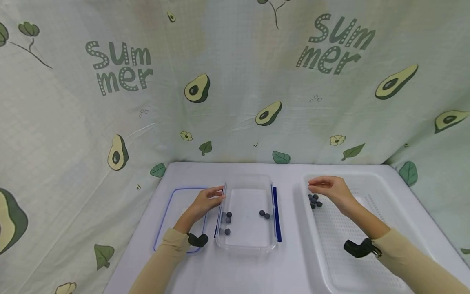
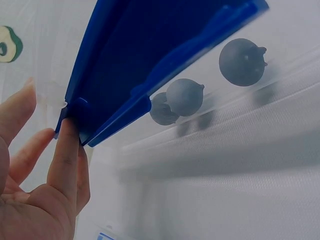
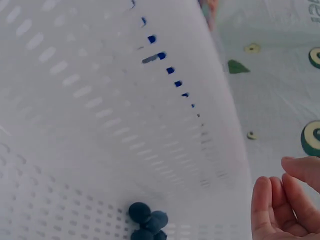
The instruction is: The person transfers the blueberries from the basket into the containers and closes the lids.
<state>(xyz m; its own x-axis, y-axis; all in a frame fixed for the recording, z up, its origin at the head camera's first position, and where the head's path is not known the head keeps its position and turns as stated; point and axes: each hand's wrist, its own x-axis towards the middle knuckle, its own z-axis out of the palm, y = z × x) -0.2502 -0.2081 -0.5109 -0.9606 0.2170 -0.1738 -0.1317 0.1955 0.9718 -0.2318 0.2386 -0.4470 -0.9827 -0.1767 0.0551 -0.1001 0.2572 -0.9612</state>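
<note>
A clear plastic container (image 1: 247, 248) stands at mid-table with several blueberries (image 1: 262, 212) along its left and right sides. My left hand (image 1: 205, 201) is at its left wall, and the left wrist view shows the fingers touching the end of a blue latch flap (image 2: 135, 65). Over the far left corner of a white perforated basket (image 1: 338, 241) hovers my right hand (image 1: 332, 190), fingers bent and thumb apart from them. Nothing shows between them in the right wrist view. Below that hand, a cluster of blueberries (image 3: 139, 212) lies in the basket's corner.
A clear lid with a blue rim (image 1: 172, 204) lies left of the container, partly under my left arm. Another blue latch (image 1: 277, 214) hangs out on the container's right side. A printed curtain (image 1: 227, 102) rises behind the white table.
</note>
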